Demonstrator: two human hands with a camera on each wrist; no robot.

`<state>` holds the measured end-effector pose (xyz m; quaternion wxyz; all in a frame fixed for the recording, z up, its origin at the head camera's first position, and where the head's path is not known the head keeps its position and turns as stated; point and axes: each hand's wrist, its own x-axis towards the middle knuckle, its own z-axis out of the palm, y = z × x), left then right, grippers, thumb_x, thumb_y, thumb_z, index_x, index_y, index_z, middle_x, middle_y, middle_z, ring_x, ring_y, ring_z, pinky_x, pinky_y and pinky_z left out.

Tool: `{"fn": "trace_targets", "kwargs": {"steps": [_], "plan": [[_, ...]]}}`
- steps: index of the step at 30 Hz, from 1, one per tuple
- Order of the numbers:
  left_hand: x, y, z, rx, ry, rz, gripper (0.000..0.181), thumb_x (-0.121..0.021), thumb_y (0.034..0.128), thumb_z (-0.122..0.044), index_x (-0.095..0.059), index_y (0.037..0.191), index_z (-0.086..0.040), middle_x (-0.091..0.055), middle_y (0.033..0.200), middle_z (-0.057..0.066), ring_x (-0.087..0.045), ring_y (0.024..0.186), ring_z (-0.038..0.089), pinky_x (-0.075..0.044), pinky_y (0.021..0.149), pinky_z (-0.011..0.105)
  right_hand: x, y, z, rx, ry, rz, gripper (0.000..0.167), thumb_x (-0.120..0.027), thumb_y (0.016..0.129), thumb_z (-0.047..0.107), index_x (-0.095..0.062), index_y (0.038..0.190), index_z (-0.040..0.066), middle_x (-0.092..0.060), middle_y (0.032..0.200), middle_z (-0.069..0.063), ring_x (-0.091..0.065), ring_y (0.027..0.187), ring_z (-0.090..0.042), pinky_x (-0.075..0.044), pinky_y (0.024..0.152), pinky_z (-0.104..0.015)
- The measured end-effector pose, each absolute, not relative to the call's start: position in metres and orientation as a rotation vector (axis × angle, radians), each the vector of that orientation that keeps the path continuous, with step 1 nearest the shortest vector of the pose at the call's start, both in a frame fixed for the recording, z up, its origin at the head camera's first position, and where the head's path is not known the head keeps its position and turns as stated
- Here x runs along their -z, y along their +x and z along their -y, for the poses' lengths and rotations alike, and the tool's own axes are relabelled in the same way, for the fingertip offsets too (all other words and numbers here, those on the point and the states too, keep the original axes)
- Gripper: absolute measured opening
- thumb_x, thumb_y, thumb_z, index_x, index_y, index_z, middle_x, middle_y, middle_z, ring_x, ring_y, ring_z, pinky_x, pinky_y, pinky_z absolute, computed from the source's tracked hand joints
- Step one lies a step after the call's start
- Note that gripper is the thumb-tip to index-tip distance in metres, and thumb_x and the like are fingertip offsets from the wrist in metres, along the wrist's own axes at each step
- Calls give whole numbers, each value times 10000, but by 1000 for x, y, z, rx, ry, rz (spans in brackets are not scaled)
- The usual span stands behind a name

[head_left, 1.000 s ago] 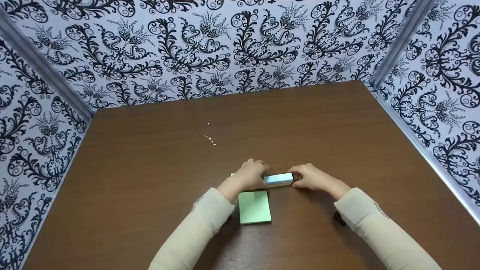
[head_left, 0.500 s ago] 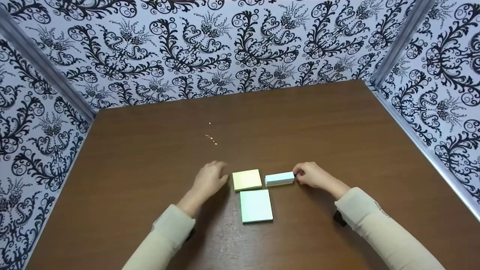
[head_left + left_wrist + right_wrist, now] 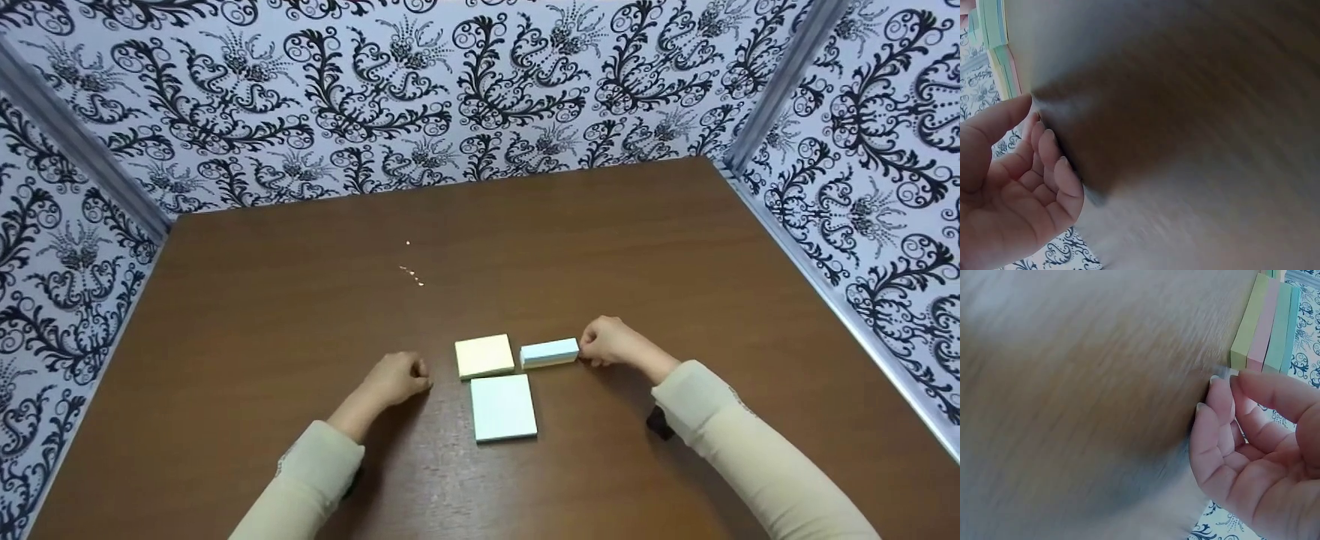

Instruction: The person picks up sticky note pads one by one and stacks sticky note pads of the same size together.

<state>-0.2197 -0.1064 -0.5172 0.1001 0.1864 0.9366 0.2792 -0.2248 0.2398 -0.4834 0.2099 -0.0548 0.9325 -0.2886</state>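
A pale yellow sticky note pad [image 3: 484, 356] and a larger pale green sticky note pad [image 3: 503, 407] lie together on the table. Right of the yellow one is a narrow sticky note stack [image 3: 549, 353] with a blue top; its yellow, pink, green and blue layers show in the right wrist view. My right hand [image 3: 606, 342] rests at the right end of this stack, fingers loosely curled and fingertips beside it, holding nothing. Left of the pads, my left hand [image 3: 395, 377] rests on the table with loosely curled fingers and nothing in them.
The brown wooden table [image 3: 300, 300] is bordered by patterned walls [image 3: 375, 97] at the back and both sides. Several small white specks [image 3: 412, 274] lie beyond the pads.
My left hand has left the pads, uncovering the yellow one, and drawn back to the left and nearer to me. The right hand stays by the narrow stack, its fingers now off the end.
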Motion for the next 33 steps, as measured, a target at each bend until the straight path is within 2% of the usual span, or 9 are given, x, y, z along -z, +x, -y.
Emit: {"fn": "trace_targets", "kwargs": {"steps": [4, 6, 9, 12, 13, 17, 21, 26, 33], "plan": [[506, -216, 104, -863, 484, -2706, 125, -678, 772, -109, -581, 697, -85, -560, 694, 13, -501, 664, 167, -435, 669, 355, 484, -225, -238, 800, -145, -2605, 293, -499, 828, 24, -498, 543, 93, -564, 547, -2, -509, 498, -91, -400, 487, -216], [501, -214, 103, -860, 479, -2707, 126, -681, 771, -103, -584, 695, -76, -559, 691, 7, -494, 663, 156, -432, 665, 346, 485, -224, -238, 802, -136, -2606, 312, -503, 827, 26, -472, 527, 105, -571, 551, -35, -487, 489, -88, -386, 483, -216], [497, -212, 100, -833, 452, -2713, 115, -677, 783, -97, -596, 705, -71, -580, 707, 2, -494, 668, 139, -438, 669, 330, 484, -223, -238, 814, -119, -2599, 301, -498, 836, 32, -509, 542, 98, -645, 728, -91, -507, 522, -98, -390, 502, -225], [498, -212, 100, -822, 416, -2709, 103, -672, 793, -100, -607, 717, -75, -594, 723, 1, -497, 669, 129, -443, 666, 321, 484, -223, -237, 823, -97, -2591, 270, -506, 836, 44, -545, 573, 86, -667, 810, -127, -550, 561, -126, -410, 516, -235], [498, -212, 99, -822, 403, -2705, 101, -670, 796, -100, -609, 719, -75, -596, 726, 0, -497, 670, 127, -443, 667, 317, 484, -223, -237, 826, -97, -2590, 265, -512, 836, 47, -546, 577, 88, -667, 801, -110, -561, 572, -133, -416, 520, -237], [500, -212, 100, -834, 373, -2690, 106, -670, 798, -98, -597, 725, -74, -577, 721, -2, -486, 661, 132, -432, 647, 313, 485, -223, -236, 823, -93, -2591, 315, -549, 826, 55, -463, 532, 128, -585, 571, -25, -550, 549, -126, -405, 505, -229], [500, -212, 100, -839, 363, -2688, 117, -670, 799, -104, -590, 717, -79, -563, 711, -10, -477, 656, 126, -424, 642, 303, 486, -223, -235, 822, -98, -2594, 349, -551, 811, 38, -424, 505, 147, -490, 491, 29, -486, 497, -101, -372, 486, -219], [502, -213, 100, -838, 401, -2707, 141, -672, 797, -116, -584, 692, -84, -551, 685, -28, -463, 638, 110, -419, 635, 292, 486, -224, -235, 812, -113, -2603, 371, -534, 808, 30, -389, 490, 153, -411, 445, 46, -393, 451, -82, -312, 462, -215], [502, -213, 100, -843, 404, -2710, 143, -673, 797, -116, -585, 690, -82, -546, 680, -31, -460, 638, 111, -418, 637, 294, 486, -224, -234, 804, -98, -2608, 345, -554, 811, 39, -422, 510, 144, -482, 483, 27, -438, 472, -87, -341, 465, -212]]}}
